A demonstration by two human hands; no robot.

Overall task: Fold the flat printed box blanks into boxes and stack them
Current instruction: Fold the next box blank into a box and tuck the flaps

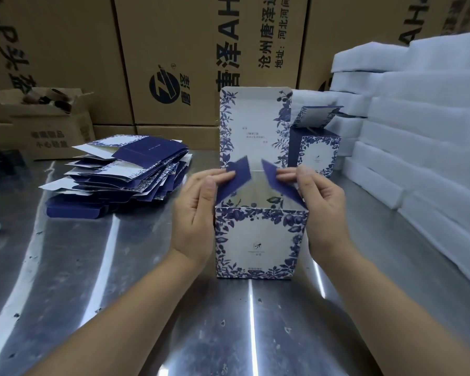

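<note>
Box blanks, flat and printed in blue and white, lie in a loose pile (125, 169) on the steel counter (92, 267), well to the left of the half-built box (258, 240). A small open brown carton (46, 118) sits behind the pile.

Nearer the box, the person's left hand (193, 213) lies against its left wall. The thumb and fingers (225, 173) pinch the dark-blue left flap (235, 180), which leans in over the open mouth. The box itself stands upright on the counter, long axis vertical and printed front toward the camera. Its lid panel (253, 131) rises straight up from the back edge.

On the box's right side the right hand (320, 210) mirrors the left. Its fingers (285, 173) and thumb narrowly pinch the right flap (280, 183), also tilted inward. Neither flap lies level yet, and the two do not touch.

Each hand keeps to its own side, equally near. The mouth lies between and just below the fingertips, so the next move looks to be pressing both flaps down and inward. The lid behind them could then be brought forward over the top.

Just behind the box to its right stands another folded box (316, 150), its lid half raised. Further right of the box, white foam sheets (418, 131) are stacked high, and large brown cartons (174, 50) wall the back.
</note>
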